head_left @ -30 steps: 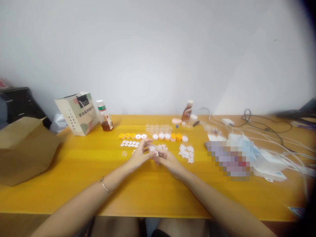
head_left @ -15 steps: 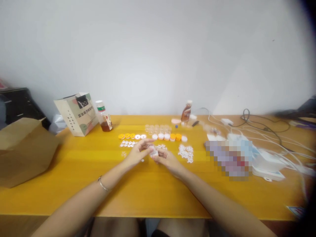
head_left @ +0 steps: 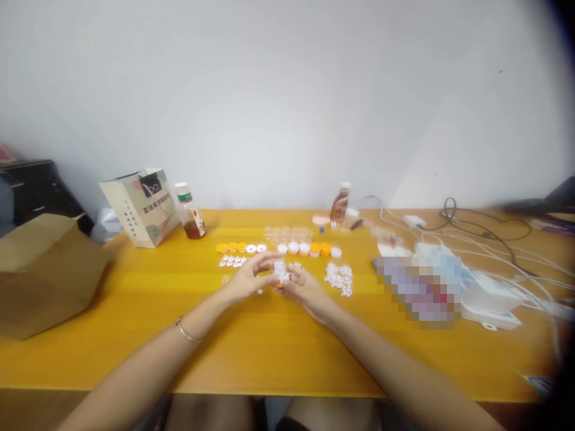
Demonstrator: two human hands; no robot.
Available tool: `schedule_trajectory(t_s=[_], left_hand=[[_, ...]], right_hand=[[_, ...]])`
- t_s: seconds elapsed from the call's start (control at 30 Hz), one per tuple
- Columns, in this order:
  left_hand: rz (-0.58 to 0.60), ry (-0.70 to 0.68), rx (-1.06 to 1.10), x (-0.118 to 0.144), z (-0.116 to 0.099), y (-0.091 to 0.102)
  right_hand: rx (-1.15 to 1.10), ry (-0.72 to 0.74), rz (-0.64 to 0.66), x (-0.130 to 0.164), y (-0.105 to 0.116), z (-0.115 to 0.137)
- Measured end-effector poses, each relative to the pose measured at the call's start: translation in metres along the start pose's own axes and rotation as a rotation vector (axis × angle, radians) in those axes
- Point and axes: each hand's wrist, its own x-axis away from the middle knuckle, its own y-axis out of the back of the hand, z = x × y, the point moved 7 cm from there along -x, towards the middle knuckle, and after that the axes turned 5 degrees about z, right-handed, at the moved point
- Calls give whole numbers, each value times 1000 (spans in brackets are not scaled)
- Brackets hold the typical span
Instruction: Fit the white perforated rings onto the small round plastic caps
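Note:
My left hand [head_left: 249, 278] and my right hand [head_left: 305, 290] meet over the middle of the yellow table [head_left: 269, 347]. Between their fingertips they hold a small clear jar [head_left: 280, 272] that seems to contain small white pieces. Behind the hands runs a row of orange and white caps [head_left: 278, 247], with a row of clear jars [head_left: 287, 233] behind it. A heap of small white pieces [head_left: 339, 278] lies to the right of my right hand, and a smaller group of white pieces [head_left: 233, 260] lies to the left.
A printed paper bag [head_left: 141, 206] and a bottle of brown liquid [head_left: 189, 211] stand at the back left; a brown paper bag [head_left: 42, 272] lies at the far left. Another brown bottle [head_left: 340, 202] stands at the back. White cables and adapters [head_left: 485, 251] crowd the right side.
The small jar has been turned and lifted slightly between my fingertips. Both hands stay in nearly the same spot.

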Motion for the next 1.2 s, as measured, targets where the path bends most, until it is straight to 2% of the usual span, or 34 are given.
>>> schedule_trajectory(t_s=[0.1,0.33,0.43,0.63,0.77,0.9,1.2], left_hand=[[16,19,85,1,2,-4],[49,-28,265,3,2,-14],[24,-35,235,3,2,-14],[-104,-43,90,2,1,-6],[-149,-53,22,2,1,-2],[-152,-81,15,3,-1,-1],[-209,-119,23,5,-14,-5]], right_hand=[[-114,36,-32,3,-2,1],[-330,-34,74,3,-10,-3],[-332,-42,64,1,-9,-5],[-155,-18,-33,-1,1,-3],[-99,36,-87,0,3,-1],[-164,85,-115,0,0,-3],[-413,51,-142,-2,-2,-11]])
